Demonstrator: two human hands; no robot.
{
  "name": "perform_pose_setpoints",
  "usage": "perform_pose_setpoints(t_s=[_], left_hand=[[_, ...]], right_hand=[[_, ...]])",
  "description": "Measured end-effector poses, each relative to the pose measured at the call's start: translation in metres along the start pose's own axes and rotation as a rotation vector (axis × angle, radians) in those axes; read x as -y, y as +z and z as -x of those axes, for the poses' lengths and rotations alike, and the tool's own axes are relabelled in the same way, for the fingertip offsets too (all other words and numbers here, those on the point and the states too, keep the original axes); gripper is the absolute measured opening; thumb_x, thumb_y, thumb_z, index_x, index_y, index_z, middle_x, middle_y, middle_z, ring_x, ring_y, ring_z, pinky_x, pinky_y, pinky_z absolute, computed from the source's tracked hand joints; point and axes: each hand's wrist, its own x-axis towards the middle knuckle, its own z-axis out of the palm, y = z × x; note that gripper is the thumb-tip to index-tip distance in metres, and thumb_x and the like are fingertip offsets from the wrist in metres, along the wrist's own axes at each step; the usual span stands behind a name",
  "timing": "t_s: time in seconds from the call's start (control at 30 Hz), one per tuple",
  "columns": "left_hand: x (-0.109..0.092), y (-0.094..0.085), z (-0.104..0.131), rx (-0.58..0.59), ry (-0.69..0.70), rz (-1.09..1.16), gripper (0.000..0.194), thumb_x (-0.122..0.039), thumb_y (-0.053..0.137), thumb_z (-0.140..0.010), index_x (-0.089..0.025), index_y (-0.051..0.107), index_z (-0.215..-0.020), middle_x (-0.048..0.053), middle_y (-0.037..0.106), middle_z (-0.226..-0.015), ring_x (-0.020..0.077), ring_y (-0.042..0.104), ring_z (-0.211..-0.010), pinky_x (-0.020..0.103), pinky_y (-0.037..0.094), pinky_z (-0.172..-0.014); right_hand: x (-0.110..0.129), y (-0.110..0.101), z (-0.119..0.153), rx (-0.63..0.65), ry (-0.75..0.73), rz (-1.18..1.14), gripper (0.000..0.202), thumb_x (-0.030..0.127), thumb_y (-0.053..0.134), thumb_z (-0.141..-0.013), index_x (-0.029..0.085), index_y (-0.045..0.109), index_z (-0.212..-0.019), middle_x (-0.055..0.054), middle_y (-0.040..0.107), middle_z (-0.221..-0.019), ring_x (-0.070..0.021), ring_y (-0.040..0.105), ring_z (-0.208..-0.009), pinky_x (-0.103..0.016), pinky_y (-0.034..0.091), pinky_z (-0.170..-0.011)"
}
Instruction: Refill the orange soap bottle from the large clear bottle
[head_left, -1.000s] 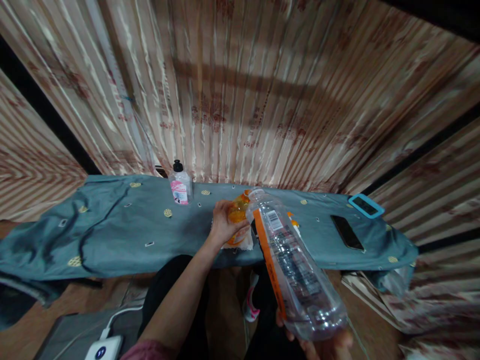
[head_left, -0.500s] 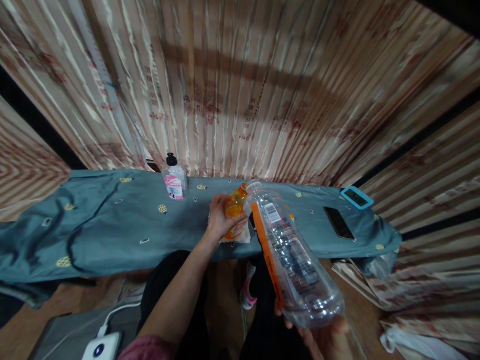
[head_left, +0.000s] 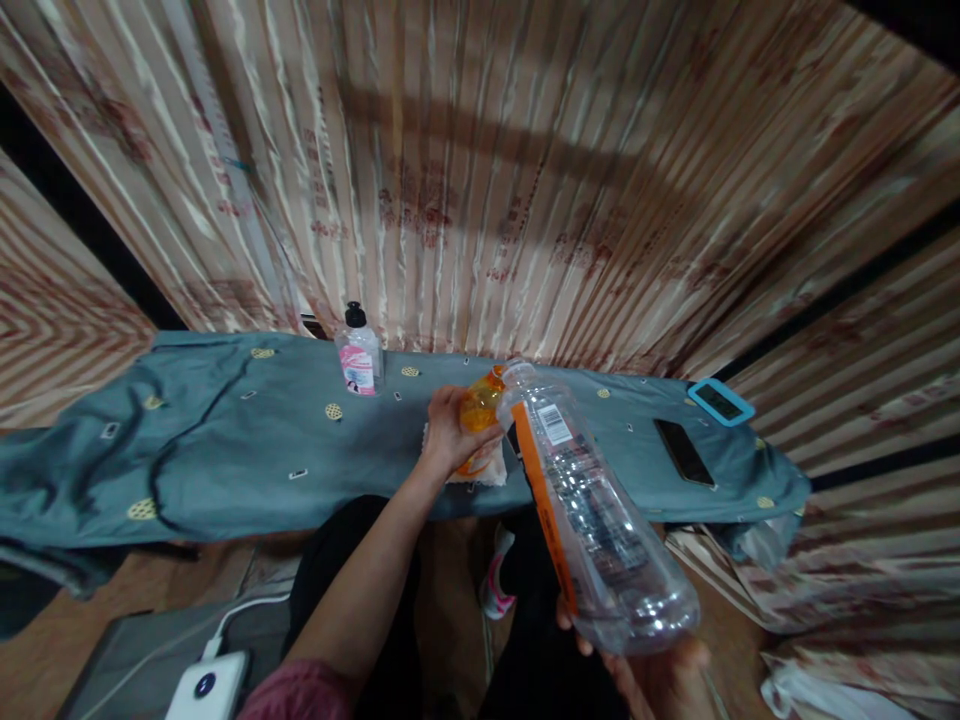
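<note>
Your right hand (head_left: 660,675) cups the base of a tilted clear bottle (head_left: 592,520); your left hand (head_left: 450,435) grips an orange bottle (head_left: 480,415). The mouths meet loosely, so a slip could spill liquid on the teal cloth (head_left: 225,460).

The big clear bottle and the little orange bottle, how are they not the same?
The big clear bottle looks see-through and nearly empty; the little orange bottle looks orange. The clear one is much bigger. The right hand holds the clear one tilted in the air; the left hand grips the orange one over the table. Both are held bottles.
</note>
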Motion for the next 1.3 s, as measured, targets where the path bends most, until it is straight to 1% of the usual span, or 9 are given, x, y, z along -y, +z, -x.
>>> perform_pose_setpoints(t_s=[0.17, 0.33, 0.47, 0.53, 0.8, 0.97, 1.1, 1.23, 1.3], left_hand=[[0.0002, -0.0007, 0.0006, 0.003, -0.010, -0.020, 0.056, -0.044, 0.096, -0.054, -0.020, 0.065, -0.094, 0.006, 0.066, -0.099, 0.0291, 0.064, -0.098, 0.045, 0.053, -0.089], [0.0003, -0.0010, 0.0008, 0.012, -0.017, -0.003, 0.060, -0.046, 0.097, -0.054, -0.020, 0.064, -0.097, 0.006, 0.066, -0.102, 0.0300, 0.064, -0.101, 0.046, 0.054, -0.091], [-0.0005, -0.0012, 0.0006, 0.015, -0.025, -0.002, 0.060, -0.047, 0.097, -0.053, -0.020, 0.065, -0.096, 0.007, 0.065, -0.101, 0.0305, 0.064, -0.101, 0.047, 0.054, -0.091], [-0.0015, -0.0016, 0.0007, 0.020, -0.034, -0.012, 0.059, -0.047, 0.096, -0.054, -0.020, 0.065, -0.096, 0.007, 0.065, -0.102, 0.0313, 0.064, -0.101, 0.048, 0.054, -0.091], [-0.0034, -0.0023, 0.0010, 0.028, -0.033, -0.008, 0.058, -0.045, 0.096, -0.055, -0.018, 0.064, -0.096, 0.008, 0.064, -0.101, 0.0314, 0.064, -0.101, 0.048, 0.054, -0.091], [-0.0009, 0.0002, 0.0009, 0.000, -0.010, -0.007, 0.060, -0.044, 0.098, -0.053, -0.019, 0.065, -0.097, 0.007, 0.065, -0.099, 0.0313, 0.064, -0.099, 0.048, 0.054, -0.090], [0.0007, 0.0016, 0.0010, -0.013, 0.005, -0.001, 0.061, -0.043, 0.099, -0.052, -0.020, 0.065, -0.097, 0.006, 0.065, -0.099, 0.0303, 0.065, -0.099, 0.047, 0.054, -0.089], [0.0014, 0.0014, 0.0012, -0.010, -0.003, -0.010, 0.061, -0.044, 0.099, -0.051, -0.020, 0.065, -0.097, 0.006, 0.065, -0.100, 0.0303, 0.065, -0.100, 0.046, 0.054, -0.089], [0.0011, 0.0008, 0.0013, 0.001, -0.007, -0.019, 0.059, -0.046, 0.097, -0.054, -0.020, 0.065, -0.096, 0.007, 0.065, -0.101, 0.0299, 0.065, -0.099, 0.046, 0.054, -0.089]], right_hand=[[-0.0004, 0.0008, 0.0000, -0.028, 0.031, 0.001, 0.084, 0.075, 0.092, -0.037, 0.026, 0.071, -0.102, -0.004, 0.076, -0.090, -0.0184, 0.071, -0.064, -0.019, 0.052, -0.052], [-0.0001, 0.0001, -0.0004, -0.011, 0.033, 0.004, 0.078, 0.076, 0.091, -0.043, 0.026, 0.071, -0.100, -0.003, 0.076, -0.092, -0.0186, 0.072, -0.067, -0.020, 0.054, -0.056], [0.0000, -0.0027, -0.0015, -0.030, 0.081, -0.009, 0.083, 0.075, 0.092, -0.033, 0.027, 0.073, -0.097, -0.004, 0.076, -0.090, -0.0193, 0.071, -0.065, -0.020, 0.053, -0.054], [0.0004, -0.0026, -0.0021, -0.033, 0.087, -0.016, 0.083, 0.074, 0.092, -0.033, 0.026, 0.073, -0.097, -0.004, 0.076, -0.089, -0.0189, 0.070, -0.064, -0.020, 0.053, -0.054], [-0.0013, -0.0027, -0.0034, -0.012, 0.076, -0.010, 0.084, 0.075, 0.092, -0.034, 0.026, 0.071, -0.099, -0.003, 0.076, -0.089, -0.0180, 0.070, -0.064, -0.020, 0.052, -0.053], [-0.0023, -0.0018, -0.0017, -0.050, 0.067, -0.018, 0.084, 0.075, 0.092, -0.035, 0.024, 0.074, -0.100, -0.006, 0.076, -0.086, -0.0188, 0.072, -0.064, -0.019, 0.054, -0.054], [-0.0026, 0.0015, -0.0013, -0.077, 0.039, -0.008, 0.085, 0.076, 0.092, -0.034, 0.023, 0.073, -0.097, -0.006, 0.076, -0.085, -0.0183, 0.070, -0.061, -0.019, 0.053, -0.051], [-0.0033, 0.0005, -0.0013, -0.050, 0.040, -0.004, 0.083, 0.076, 0.091, -0.039, 0.023, 0.074, -0.100, -0.007, 0.076, -0.085, -0.0184, 0.071, -0.063, -0.018, 0.054, -0.054], [-0.0033, -0.0006, -0.0017, -0.043, 0.036, 0.001, 0.084, 0.077, 0.091, -0.038, 0.024, 0.072, -0.101, -0.005, 0.076, -0.087, -0.0180, 0.071, -0.063, -0.018, 0.054, -0.053]])
